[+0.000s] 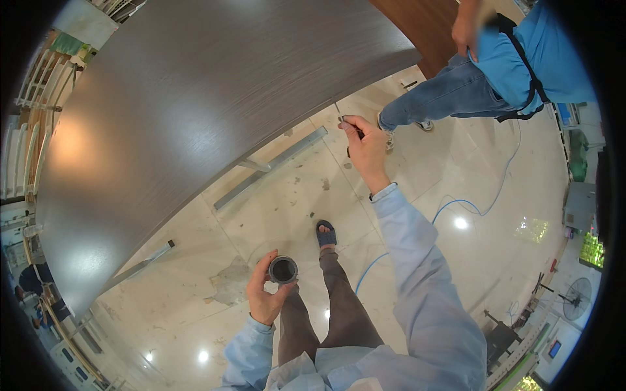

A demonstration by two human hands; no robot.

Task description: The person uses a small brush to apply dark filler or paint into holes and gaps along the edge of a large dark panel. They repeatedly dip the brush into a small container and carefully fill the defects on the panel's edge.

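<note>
My left hand (pixel 266 293) is closed around a small round cup (pixel 283 269) with dark contents, held low in front of my legs. My right hand (pixel 366 148) reaches forward, its fingers pinched on a thin stick-like tool (pixel 336 108). The tool's slender pale tip meets the near edge of the large dark wood-grain tabletop (pixel 215 85), or comes very close to it. Most of the handle is hidden inside my fingers, so its exact kind does not show.
Metal table legs (pixel 270 168) run along the tiled floor under the tabletop. A person in a blue shirt (pixel 554 58) and jeans stands at the far right. A blue cable (pixel 450 201) trails over the floor on my right. A fan (pixel 576 298) stands by the right wall.
</note>
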